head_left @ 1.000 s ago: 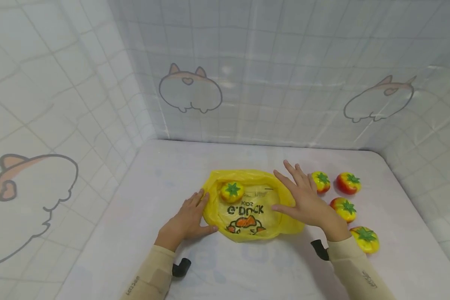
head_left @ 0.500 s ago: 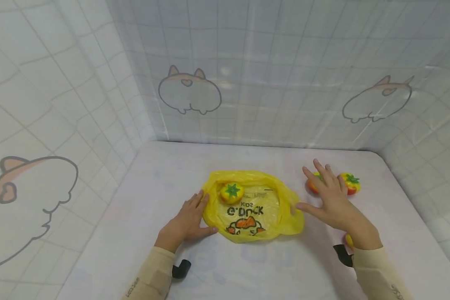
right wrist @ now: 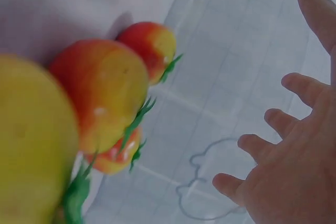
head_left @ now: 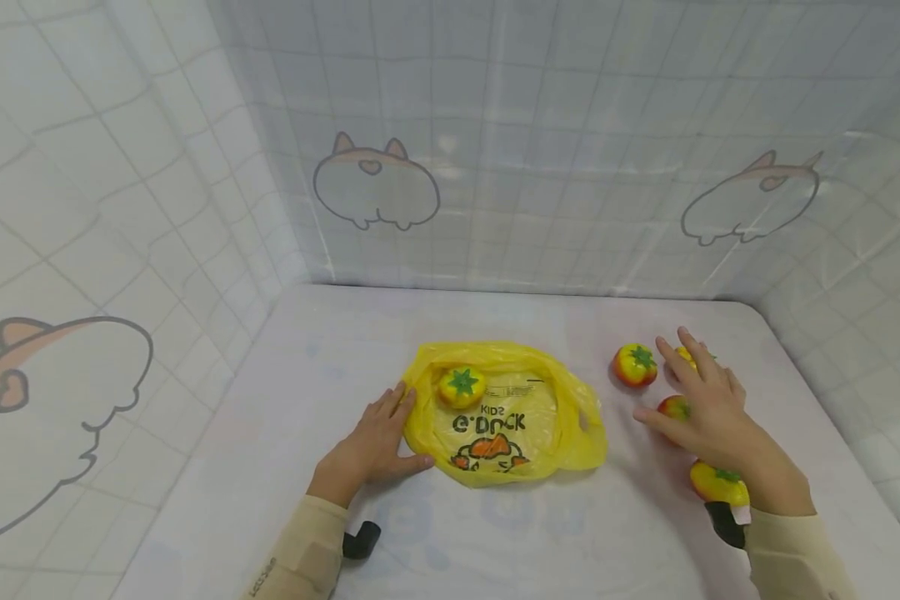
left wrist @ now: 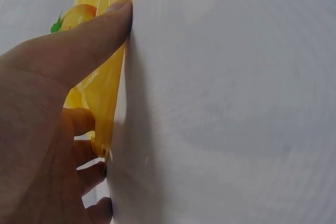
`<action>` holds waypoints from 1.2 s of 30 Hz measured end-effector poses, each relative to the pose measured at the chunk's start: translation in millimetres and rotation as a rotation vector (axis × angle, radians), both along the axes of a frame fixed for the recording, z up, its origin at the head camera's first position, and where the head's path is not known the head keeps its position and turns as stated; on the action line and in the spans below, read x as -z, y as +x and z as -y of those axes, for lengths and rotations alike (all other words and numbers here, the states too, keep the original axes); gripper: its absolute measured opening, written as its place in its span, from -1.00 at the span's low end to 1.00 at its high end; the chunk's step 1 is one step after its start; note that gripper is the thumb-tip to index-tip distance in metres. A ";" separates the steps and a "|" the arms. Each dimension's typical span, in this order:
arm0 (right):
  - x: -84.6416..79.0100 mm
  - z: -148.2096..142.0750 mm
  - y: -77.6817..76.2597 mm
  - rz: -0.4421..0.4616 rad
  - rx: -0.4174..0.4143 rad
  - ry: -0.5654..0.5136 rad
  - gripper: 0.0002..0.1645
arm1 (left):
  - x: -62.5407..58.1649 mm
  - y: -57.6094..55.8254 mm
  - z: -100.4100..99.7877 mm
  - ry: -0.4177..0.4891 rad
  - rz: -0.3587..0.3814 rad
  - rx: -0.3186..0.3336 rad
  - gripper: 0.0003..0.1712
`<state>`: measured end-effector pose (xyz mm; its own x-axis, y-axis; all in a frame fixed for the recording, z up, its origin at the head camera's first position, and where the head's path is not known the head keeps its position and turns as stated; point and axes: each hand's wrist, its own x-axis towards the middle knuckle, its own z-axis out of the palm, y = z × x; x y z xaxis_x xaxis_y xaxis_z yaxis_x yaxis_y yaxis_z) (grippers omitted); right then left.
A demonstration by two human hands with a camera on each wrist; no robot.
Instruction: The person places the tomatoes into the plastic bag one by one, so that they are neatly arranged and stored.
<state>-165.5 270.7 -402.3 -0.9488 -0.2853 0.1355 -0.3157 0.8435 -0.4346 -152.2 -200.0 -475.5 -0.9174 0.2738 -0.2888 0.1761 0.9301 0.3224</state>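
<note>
A yellow plastic bag (head_left: 583, 454) lies with its mouth spread wide, one yellow toy tomato (head_left: 462, 388) with green leaves at its back left. My left hand (head_left: 371, 442) rests at the bag's left edge; in the left wrist view its thumb (left wrist: 89, 43) and loosely bent fingers touch the yellow film. On the right, my right hand (head_left: 708, 421) hovers with fingers spread above several red-and-yellow toy tomatoes. It partly covers a middle tomato (head_left: 673, 408) and a back one. In the right wrist view a large tomato (right wrist: 100, 93) is apart from the fingers.
Another tomato (head_left: 634, 366) stands right of the bag, and a yellower one (head_left: 720, 483) lies by the right wrist. A pale cloth covers the table (head_left: 330, 333). White tile-patterned curtains (head_left: 555, 167) with cartoon animals enclose its back and sides.
My right hand has moved right, from over the bag's right side to above the tomatoes. The left hand stays at the bag's left edge; the bag and its tomato look unmoved.
</note>
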 end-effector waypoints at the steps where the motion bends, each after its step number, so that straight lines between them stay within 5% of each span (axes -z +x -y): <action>1: 0.2 -2.1 0.7 0.009 0.006 -0.003 0.34 | -0.1 0.3 0.1 0.000 -0.001 0.000 0.31; 17: 25.8 -33.1 22.6 0.058 0.091 0.012 0.40 | -3.6 4.0 -1.8 -0.001 0.012 -0.024 0.32; 28: 32.4 -53.8 38.0 0.276 0.136 0.022 0.65 | -3.1 0.4 -0.2 -0.002 0.018 -0.024 0.33; 36: 47.0 -60.1 52.8 0.302 0.130 -0.024 0.66 | -1.1 1.0 -0.5 -0.007 0.039 -0.050 0.34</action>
